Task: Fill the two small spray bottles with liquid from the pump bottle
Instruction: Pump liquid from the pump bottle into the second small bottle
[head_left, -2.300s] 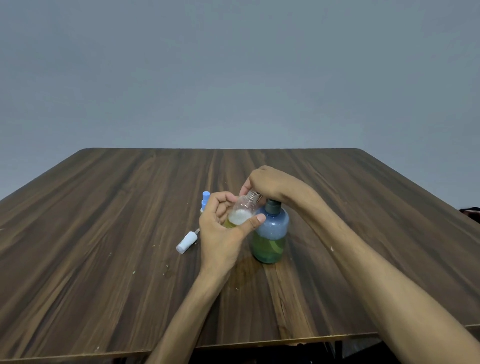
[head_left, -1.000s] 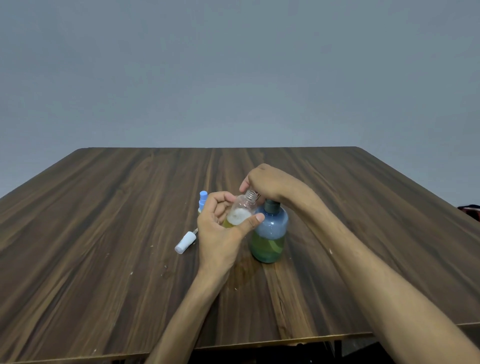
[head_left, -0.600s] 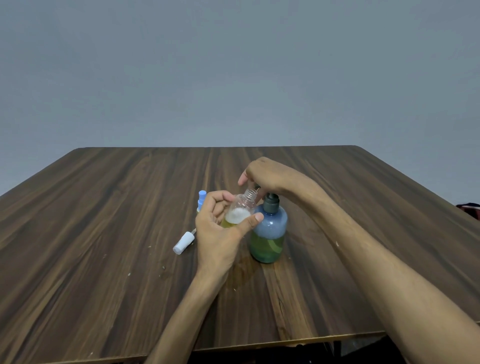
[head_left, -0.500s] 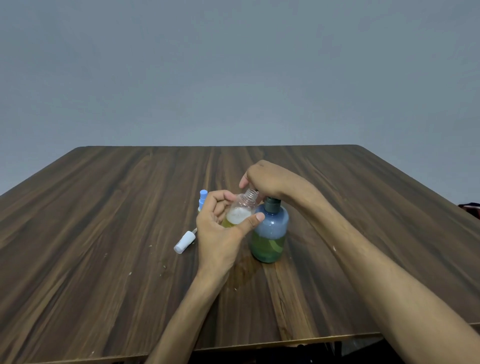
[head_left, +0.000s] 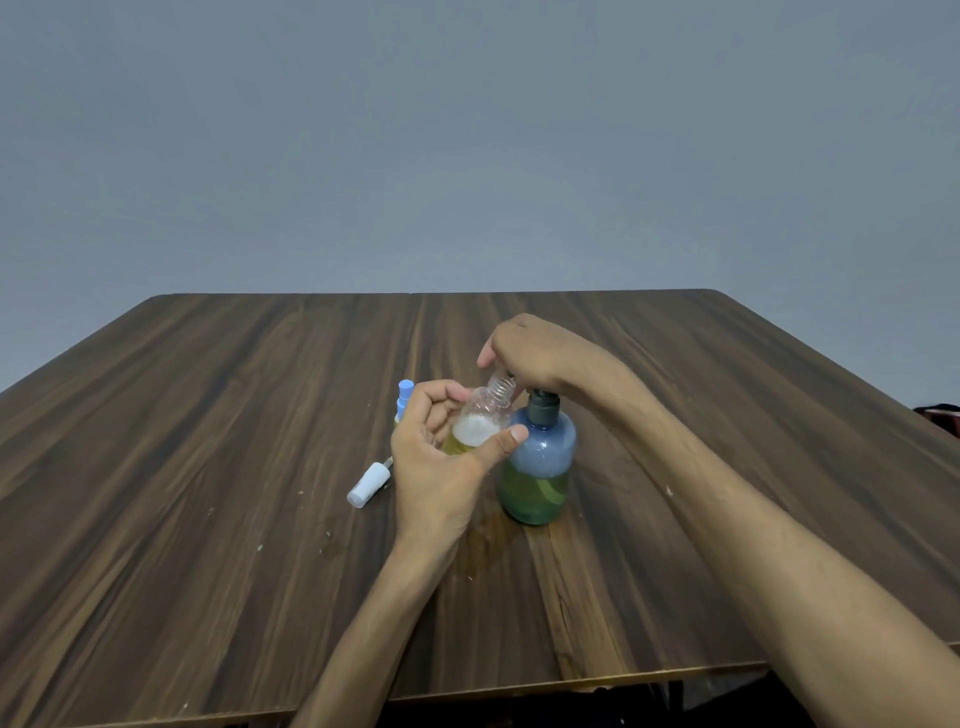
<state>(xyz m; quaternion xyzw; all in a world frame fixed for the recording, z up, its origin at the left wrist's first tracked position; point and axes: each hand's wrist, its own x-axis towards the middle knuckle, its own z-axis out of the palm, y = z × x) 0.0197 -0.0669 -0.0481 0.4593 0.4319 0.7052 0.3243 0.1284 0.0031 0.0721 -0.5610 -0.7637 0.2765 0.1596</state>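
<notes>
At the middle of the table (head_left: 208, 467), the left hand (head_left: 441, 467) grips an uncapped clear spray bottle (head_left: 480, 421), fingers curled behind it and the thumb across its front. The bottle's long axis leans, its threaded open neck pointing up and to the right, under the right hand. It is a small plastic cylinder with yellowish liquid at the bottom and white foam above. The right hand (head_left: 540, 353) lies on top of the pump bottle (head_left: 537, 467), fingers bent down over the pump head; the head is hidden, so how the fingers sit on it cannot be told. The pump bottle stands upright on the table, touching the small bottle's side: round-shouldered translucent blue plastic with a dark collar, green-yellow liquid in its lower part. No label or writing can be read on either. Behind the left hand stands a second spray bottle (head_left: 404, 397), only its blue cap showing. Left of that hand a white spray head (head_left: 368, 483) lies on its side on the dark wood-grain surface, pointing up-right. A wet patch (head_left: 483, 545) shines in front of the pump bottle.
</notes>
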